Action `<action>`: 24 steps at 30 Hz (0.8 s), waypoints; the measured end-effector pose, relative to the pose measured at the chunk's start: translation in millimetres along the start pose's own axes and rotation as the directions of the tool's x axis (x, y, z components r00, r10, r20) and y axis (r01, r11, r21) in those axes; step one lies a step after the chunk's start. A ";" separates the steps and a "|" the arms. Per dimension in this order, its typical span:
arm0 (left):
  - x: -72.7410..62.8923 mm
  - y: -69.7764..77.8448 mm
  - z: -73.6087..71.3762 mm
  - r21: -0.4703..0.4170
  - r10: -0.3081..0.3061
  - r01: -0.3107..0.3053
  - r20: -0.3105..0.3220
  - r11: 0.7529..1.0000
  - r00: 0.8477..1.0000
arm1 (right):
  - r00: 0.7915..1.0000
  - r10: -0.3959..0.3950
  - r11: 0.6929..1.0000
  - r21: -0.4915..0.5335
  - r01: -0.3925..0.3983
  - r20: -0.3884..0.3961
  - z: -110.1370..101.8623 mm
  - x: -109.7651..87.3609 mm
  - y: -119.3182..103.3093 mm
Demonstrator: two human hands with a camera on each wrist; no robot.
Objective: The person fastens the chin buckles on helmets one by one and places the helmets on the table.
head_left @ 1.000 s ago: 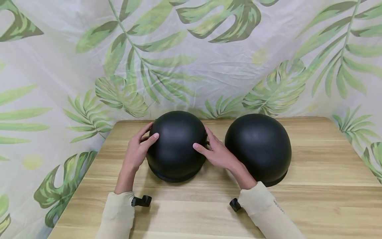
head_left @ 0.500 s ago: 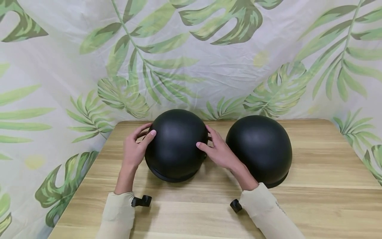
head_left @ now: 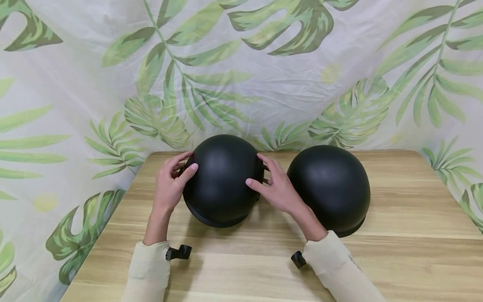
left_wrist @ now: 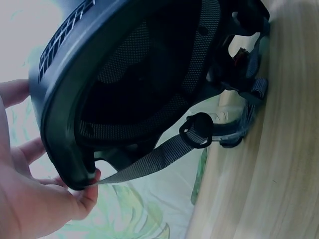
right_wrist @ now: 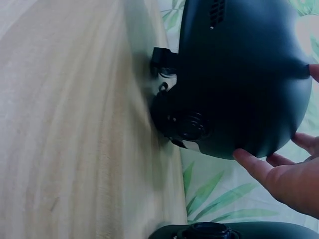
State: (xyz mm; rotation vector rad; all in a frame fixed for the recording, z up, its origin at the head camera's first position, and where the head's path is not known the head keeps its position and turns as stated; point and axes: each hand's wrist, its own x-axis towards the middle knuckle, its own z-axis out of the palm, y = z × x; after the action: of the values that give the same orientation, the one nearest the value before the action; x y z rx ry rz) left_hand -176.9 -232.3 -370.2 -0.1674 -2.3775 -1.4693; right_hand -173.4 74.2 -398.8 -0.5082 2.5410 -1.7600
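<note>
Between both hands is a black helmet (head_left: 222,180), its smooth shell toward the head camera. The left hand (head_left: 169,184) grips its left side, thumb on the shell and fingers at the rim. In the left wrist view the helmet's rim (left_wrist: 67,119) is tilted up, showing the dark padded inside, a grey chin strap (left_wrist: 149,162) and a buckle (left_wrist: 197,130) hanging toward the table. On the other side the right hand (head_left: 277,188) holds the shell between thumb and fingers. A round dial (right_wrist: 192,124) shows low on the helmet in the right wrist view.
A second black helmet (head_left: 328,188) rests dome up on the wooden table (head_left: 415,251), close by the right forearm. Behind the table's back edge hangs a leaf-patterned cloth (head_left: 286,96). Each sleeve carries a small black camera mount (head_left: 180,252).
The held helmet has risen and tipped slightly, with more of its side fittings showing. Both hands have gone with it by a small amount. The second helmet stays in place.
</note>
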 end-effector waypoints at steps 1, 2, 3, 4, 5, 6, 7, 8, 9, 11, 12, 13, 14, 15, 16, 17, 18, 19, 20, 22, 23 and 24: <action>-0.1 0.4 -0.3 -0.014 0.008 -0.008 0.003 1.000 1.000 | 1.000 0.007 1.000 0.000 -0.007 0.000 -0.7 0.2 -0.3; -0.4 0.8 -0.7 -0.036 0.017 -0.017 0.002 0.999 1.000 | 1.000 0.014 1.000 0.001 -0.014 0.001 -1.4 0.4 -0.4; -0.6 1.2 -0.9 -0.066 0.030 -0.030 -0.001 0.997 1.000 | 1.000 0.018 1.000 0.005 -0.018 0.006 -2.0 0.6 -0.6; -0.7 1.4 -1.0 -0.102 0.047 -0.048 -0.005 0.994 0.999 | 1.000 0.024 1.000 0.011 -0.025 0.011 -2.4 0.9 -0.9; -0.7 1.9 -0.8 -0.135 0.067 -0.068 -0.011 0.989 0.998 | 0.999 0.030 0.999 0.020 -0.030 0.017 -2.4 1.4 -0.9; -0.6 2.5 -0.4 -0.168 0.088 -0.091 -0.021 0.982 0.996 | 0.999 0.036 0.999 0.023 -0.037 0.022 -2.2 1.8 -0.8; -0.4 3.2 0.2 -0.199 0.110 -0.115 -0.033 0.973 0.993 | 0.999 0.038 0.999 0.026 -0.039 0.027 -1.8 2.3 -0.8; -0.2 3.9 0.8 -0.225 0.131 -0.138 -0.045 0.964 0.990 | 0.999 0.038 0.999 0.030 -0.039 0.033 -1.2 2.6 -0.7; 0.0 4.5 1.3 -0.244 0.148 -0.157 -0.055 0.957 0.987 | 0.998 0.039 0.999 0.036 -0.041 0.039 -0.6 3.0 -0.4; 0.3 6.0 2.6 -0.258 0.170 -0.184 -0.075 0.949 0.983 | 0.998 0.044 0.998 0.042 -0.046 0.042 0.5 3.6 -0.3; 0.2 6.7 3.0 -0.256 0.174 -0.189 -0.083 0.948 0.981 | 0.998 0.043 0.998 0.042 -0.045 0.038 0.9 3.6 -0.2; 0.0 7.4 3.2 -0.250 0.171 -0.188 -0.087 0.950 0.981 | 0.999 0.040 0.998 0.041 -0.041 0.031 1.2 3.2 -0.3; -0.3 8.2 3.2 -0.239 0.164 -0.181 -0.088 0.954 0.983 | 0.999 0.034 0.999 0.039 -0.035 0.023 1.4 2.9 -0.4; -0.8 9.3 3.2 -0.218 0.150 -0.166 -0.087 0.962 0.985 | 1.000 0.027 0.999 0.037 -0.028 0.014 1.5 2.6 -0.6; -1.1 10.6 3.3 -0.194 0.133 -0.147 -0.084 0.970 0.987 | 1.000 0.017 0.999 0.029 -0.017 0.007 1.6 2.2 -1.1; -1.4 11.8 3.2 -0.163 0.110 -0.121 -0.080 0.979 0.991 | 1.000 0.005 1.000 0.020 -0.005 0.000 1.8 1.9 -1.5; -1.4 13.0 3.1 -0.130 0.083 -0.092 -0.076 0.987 0.994 | 1.000 -0.005 1.000 0.005 0.005 -0.006 2.0 1.4 -1.7; -1.5 14.4 3.1 -0.100 0.054 -0.061 -0.075 0.993 0.996 | 1.000 -0.015 1.000 -0.009 0.015 -0.009 2.1 1.1 -2.2; -1.2 15.5 3.3 -0.071 0.025 -0.031 -0.076 0.997 0.997 | 1.000 -0.020 1.000 -0.019 0.020 -0.009 2.3 1.1 -2.5; -0.9 17.7 3.9 -0.038 -0.029 0.026 -0.078 0.999 0.997 | 1.000 -0.019 0.999 -0.032 0.019 -0.009 2.5 0.7 -3.2; -0.7 18.2 4.2 -0.032 -0.052 0.050 -0.082 0.998 0.995 | 1.000 -0.015 0.999 -0.034 0.014 -0.011 2.7 0.6 -3.6; -0.8 18.9 4.6 -0.031 -0.068 0.066 -0.087 0.997 0.994 | 1.000 -0.010 0.999 -0.033 0.010 -0.012 2.8 0.4 -3.9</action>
State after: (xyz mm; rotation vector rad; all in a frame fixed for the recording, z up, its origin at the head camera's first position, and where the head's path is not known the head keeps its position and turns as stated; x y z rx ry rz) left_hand -172.0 -219.5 -356.4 -0.0290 -2.3136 -1.5087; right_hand -172.2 70.3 -396.2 -0.5137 2.5847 -1.7325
